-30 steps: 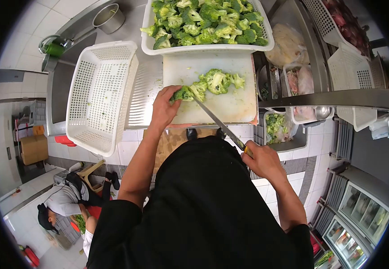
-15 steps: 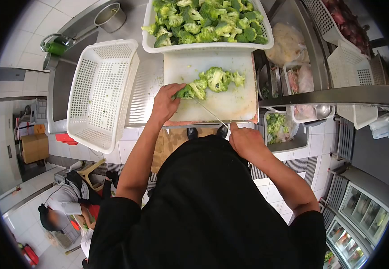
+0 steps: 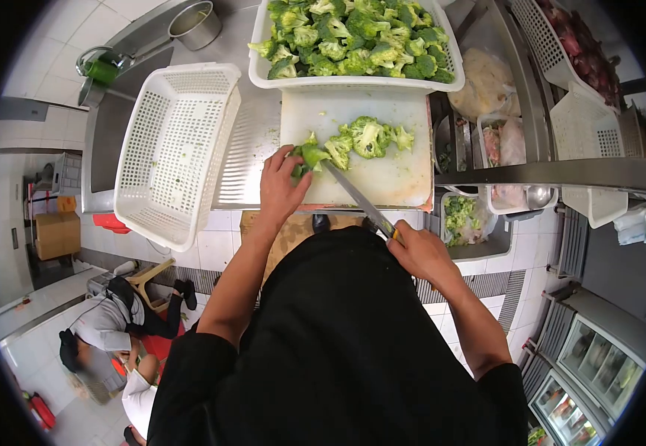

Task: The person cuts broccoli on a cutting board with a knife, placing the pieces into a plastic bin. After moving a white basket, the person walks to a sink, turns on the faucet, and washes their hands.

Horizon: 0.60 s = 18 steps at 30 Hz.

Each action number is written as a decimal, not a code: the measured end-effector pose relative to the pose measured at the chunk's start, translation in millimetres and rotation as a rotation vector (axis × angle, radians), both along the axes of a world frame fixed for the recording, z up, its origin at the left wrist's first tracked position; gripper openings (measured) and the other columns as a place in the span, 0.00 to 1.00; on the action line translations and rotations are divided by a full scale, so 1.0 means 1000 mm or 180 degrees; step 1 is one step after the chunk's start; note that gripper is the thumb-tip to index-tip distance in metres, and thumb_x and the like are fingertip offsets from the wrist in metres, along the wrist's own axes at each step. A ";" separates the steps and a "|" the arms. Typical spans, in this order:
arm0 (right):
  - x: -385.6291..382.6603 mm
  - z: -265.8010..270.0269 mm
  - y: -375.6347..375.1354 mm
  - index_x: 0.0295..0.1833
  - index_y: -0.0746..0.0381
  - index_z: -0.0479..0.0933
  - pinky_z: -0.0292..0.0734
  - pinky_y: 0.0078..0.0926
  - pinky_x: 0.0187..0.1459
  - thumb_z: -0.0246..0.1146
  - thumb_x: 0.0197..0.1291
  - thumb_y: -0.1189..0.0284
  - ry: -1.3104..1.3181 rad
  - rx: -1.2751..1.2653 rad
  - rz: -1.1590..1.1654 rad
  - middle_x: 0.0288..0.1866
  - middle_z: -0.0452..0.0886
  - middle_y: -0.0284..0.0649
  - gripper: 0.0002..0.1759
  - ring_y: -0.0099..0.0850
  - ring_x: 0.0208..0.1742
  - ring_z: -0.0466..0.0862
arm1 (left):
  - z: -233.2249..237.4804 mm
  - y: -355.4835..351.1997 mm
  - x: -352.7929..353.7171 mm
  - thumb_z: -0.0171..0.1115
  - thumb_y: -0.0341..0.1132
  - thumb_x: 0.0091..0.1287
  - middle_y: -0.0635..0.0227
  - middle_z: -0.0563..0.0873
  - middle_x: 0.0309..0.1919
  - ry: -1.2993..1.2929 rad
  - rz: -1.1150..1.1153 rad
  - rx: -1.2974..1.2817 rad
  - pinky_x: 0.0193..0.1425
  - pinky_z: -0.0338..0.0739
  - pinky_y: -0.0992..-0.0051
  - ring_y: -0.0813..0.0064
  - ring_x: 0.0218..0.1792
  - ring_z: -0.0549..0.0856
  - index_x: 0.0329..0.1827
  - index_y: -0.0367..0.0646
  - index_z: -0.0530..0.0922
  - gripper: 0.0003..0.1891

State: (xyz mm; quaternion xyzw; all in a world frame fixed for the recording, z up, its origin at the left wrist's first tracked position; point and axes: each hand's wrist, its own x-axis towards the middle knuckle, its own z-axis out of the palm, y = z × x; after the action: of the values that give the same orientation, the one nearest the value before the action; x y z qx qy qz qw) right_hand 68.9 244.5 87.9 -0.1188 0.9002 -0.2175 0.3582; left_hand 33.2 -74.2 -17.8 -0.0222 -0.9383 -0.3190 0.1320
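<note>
My left hand (image 3: 283,182) is closed around a piece of broccoli (image 3: 312,154) at the left side of the white cutting board (image 3: 390,181). In my right hand (image 3: 418,253) is a knife (image 3: 354,192), gripped by its yellow and dark handle. Its long blade points up and left, and the tip reaches the held broccoli. Several cut broccoli florets (image 3: 368,137) lie on the board just right of the blade tip. Behind the board stands a white basket (image 3: 352,83) heaped with broccoli florets (image 3: 360,37).
A white perforated basket (image 3: 178,141) sits left of the board, by a steel pot (image 3: 194,26). Right of the board are a metal rail (image 3: 553,172), a bagged food item (image 3: 486,85) and a bin of broccoli scraps (image 3: 465,221). Another person (image 3: 107,323) works low at the left.
My left hand has drawn its broccoli piece slightly away from the florets. The knife blade has turned, showing its flat side, and my right hand has shifted slightly right and down.
</note>
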 end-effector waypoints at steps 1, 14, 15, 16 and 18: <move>0.001 0.004 0.002 0.57 0.61 0.73 0.77 0.58 0.51 0.58 0.73 0.55 0.0003 0.0003 0.0010 0.40 0.86 0.61 0.21 0.62 0.47 0.86 | 0.002 0.003 -0.005 0.66 0.31 0.62 0.55 0.80 0.63 -0.0109 0.0088 -0.0025 0.65 0.75 0.56 0.49 0.58 0.79 0.64 0.51 0.84 0.24; 0.015 -0.018 -0.018 0.58 0.62 0.71 0.79 0.57 0.48 0.58 0.74 0.58 0.0480 -0.0178 -0.0479 0.35 0.86 0.57 0.20 0.60 0.42 0.87 | 0.004 0.000 -0.001 0.64 0.27 0.61 0.50 0.75 0.67 -0.0369 -0.0010 0.0412 0.74 0.70 0.56 0.45 0.68 0.73 0.75 0.45 0.75 0.33; 0.016 -0.019 -0.018 0.59 0.63 0.71 0.79 0.57 0.47 0.58 0.74 0.59 0.0599 -0.0216 -0.0483 0.34 0.86 0.57 0.19 0.61 0.41 0.87 | 0.002 -0.004 0.002 0.66 0.28 0.61 0.50 0.75 0.68 -0.0430 -0.0047 0.0367 0.75 0.70 0.57 0.46 0.69 0.73 0.74 0.43 0.75 0.33; 0.017 -0.018 -0.018 0.59 0.63 0.71 0.79 0.57 0.47 0.58 0.74 0.59 0.0594 -0.0215 -0.0467 0.34 0.86 0.57 0.19 0.61 0.41 0.87 | 0.000 -0.007 0.004 0.67 0.29 0.61 0.49 0.75 0.69 -0.0492 -0.0066 0.0324 0.75 0.70 0.58 0.47 0.71 0.74 0.74 0.42 0.75 0.33; 0.017 -0.014 -0.017 0.57 0.63 0.71 0.79 0.57 0.46 0.59 0.74 0.60 0.0563 -0.0235 -0.0455 0.32 0.86 0.56 0.18 0.60 0.40 0.86 | 0.001 -0.008 0.006 0.69 0.31 0.61 0.49 0.76 0.68 -0.0485 -0.0031 0.0332 0.74 0.71 0.58 0.47 0.70 0.75 0.73 0.42 0.75 0.33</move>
State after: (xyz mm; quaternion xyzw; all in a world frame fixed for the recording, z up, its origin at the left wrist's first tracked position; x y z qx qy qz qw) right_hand 86.1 227.2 73.9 -0.0860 0.9258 -0.2641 0.2563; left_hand 39.1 -82.7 -16.9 0.0045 -0.9276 -0.3688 0.0597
